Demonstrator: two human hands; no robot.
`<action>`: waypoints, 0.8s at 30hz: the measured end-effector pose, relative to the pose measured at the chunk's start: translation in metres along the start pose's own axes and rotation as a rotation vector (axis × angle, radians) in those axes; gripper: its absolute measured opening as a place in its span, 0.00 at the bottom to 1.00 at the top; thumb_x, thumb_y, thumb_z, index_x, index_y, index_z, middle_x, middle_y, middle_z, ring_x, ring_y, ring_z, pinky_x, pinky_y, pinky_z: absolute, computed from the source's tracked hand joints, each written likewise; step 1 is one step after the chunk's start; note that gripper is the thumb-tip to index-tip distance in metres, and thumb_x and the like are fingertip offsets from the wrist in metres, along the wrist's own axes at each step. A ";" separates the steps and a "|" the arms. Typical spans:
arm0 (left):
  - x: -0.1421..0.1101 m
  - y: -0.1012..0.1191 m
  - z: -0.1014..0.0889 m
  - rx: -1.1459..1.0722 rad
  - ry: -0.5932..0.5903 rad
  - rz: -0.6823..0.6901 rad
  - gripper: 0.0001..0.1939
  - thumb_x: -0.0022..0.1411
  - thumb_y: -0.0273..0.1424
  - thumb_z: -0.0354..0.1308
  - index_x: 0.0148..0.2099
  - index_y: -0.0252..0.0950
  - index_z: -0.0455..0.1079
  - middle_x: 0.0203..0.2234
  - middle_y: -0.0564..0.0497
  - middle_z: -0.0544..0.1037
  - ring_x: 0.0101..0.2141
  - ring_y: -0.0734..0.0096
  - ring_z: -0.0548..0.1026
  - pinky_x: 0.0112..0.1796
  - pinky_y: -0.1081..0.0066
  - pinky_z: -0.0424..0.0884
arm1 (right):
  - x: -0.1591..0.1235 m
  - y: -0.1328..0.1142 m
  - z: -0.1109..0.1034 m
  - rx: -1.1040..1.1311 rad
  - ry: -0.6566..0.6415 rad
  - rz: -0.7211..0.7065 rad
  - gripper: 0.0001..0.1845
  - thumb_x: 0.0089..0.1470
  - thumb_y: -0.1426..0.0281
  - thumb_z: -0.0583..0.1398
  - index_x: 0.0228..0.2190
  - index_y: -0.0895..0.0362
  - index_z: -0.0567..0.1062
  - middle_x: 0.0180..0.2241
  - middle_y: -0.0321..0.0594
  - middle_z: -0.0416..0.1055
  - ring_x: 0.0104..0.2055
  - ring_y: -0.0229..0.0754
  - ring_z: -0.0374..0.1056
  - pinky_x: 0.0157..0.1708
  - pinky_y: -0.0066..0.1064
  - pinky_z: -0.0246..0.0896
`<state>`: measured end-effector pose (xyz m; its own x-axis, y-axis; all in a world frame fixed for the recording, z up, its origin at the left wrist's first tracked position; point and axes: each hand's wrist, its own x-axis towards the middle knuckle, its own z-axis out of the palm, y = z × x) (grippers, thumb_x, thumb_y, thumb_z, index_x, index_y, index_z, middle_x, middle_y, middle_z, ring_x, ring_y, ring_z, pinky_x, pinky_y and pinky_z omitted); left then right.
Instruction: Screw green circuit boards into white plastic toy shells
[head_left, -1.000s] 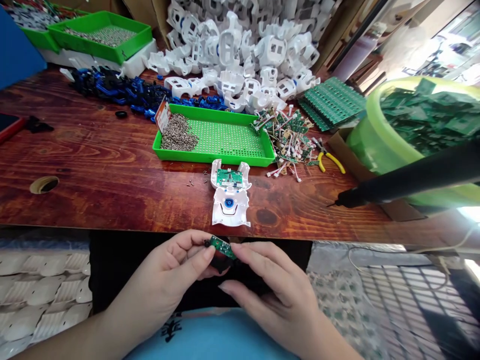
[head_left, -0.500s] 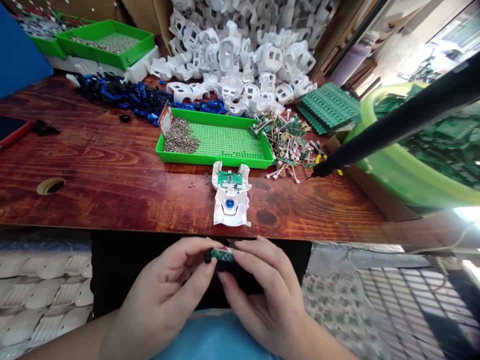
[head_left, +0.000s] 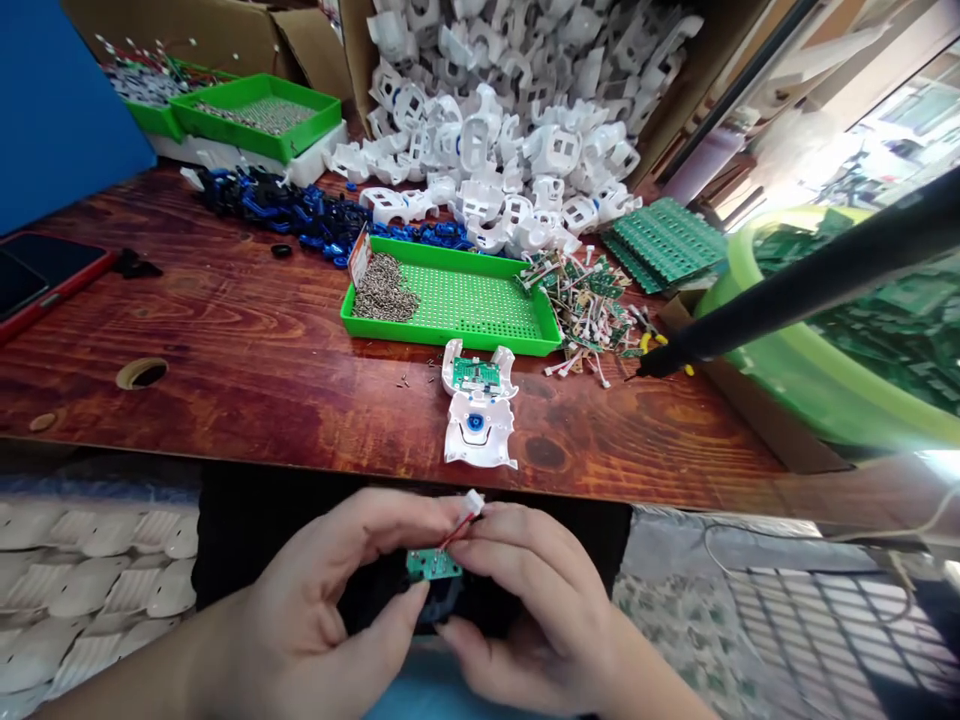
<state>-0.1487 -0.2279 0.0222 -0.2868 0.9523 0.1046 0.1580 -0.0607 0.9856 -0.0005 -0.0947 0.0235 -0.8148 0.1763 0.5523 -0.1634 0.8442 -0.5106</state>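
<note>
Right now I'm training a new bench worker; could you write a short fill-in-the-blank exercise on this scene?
1. The left hand and right hand hold a small ____ circuit board.
2. In the nearest tray, metal pieces are heaped at the ____ end.
3. Beyond the hands, the two shell parts are ____ plastic.
Missing words: green; left; white.

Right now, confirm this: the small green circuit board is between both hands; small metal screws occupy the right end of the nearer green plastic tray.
No: the head view shows small metal screws heaped at the left end of the nearer green plastic tray. The small green circuit board is between the left hand and right hand.
</note>
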 end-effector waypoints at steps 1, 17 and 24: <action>0.000 0.001 -0.003 -0.021 -0.038 -0.025 0.26 0.60 0.21 0.51 0.53 0.58 0.57 0.49 0.62 0.73 0.50 0.79 0.70 0.51 0.81 0.64 | 0.000 -0.002 0.000 0.031 -0.013 0.041 0.24 0.41 0.72 0.63 0.43 0.60 0.69 0.37 0.44 0.74 0.42 0.40 0.70 0.41 0.29 0.69; 0.035 -0.008 -0.021 0.623 0.110 -0.150 0.18 0.62 0.40 0.49 0.53 0.40 0.64 0.51 0.47 0.68 0.51 0.58 0.64 0.52 0.56 0.61 | 0.049 0.063 -0.043 -0.279 -0.143 0.288 0.17 0.48 0.67 0.61 0.41 0.56 0.70 0.46 0.47 0.65 0.48 0.45 0.65 0.49 0.39 0.64; 0.066 -0.008 -0.007 0.823 -0.005 -0.068 0.31 0.55 0.53 0.50 0.52 0.35 0.66 0.46 0.41 0.68 0.48 0.47 0.63 0.47 0.49 0.62 | 0.057 0.056 -0.046 -0.199 -0.380 0.385 0.16 0.47 0.69 0.61 0.41 0.54 0.72 0.49 0.44 0.61 0.52 0.44 0.62 0.51 0.38 0.61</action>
<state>-0.1755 -0.1669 0.0223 -0.3168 0.9474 0.0453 0.7828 0.2342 0.5765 -0.0306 -0.0143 0.0568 -0.9435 0.3264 0.0570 0.2622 0.8408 -0.4736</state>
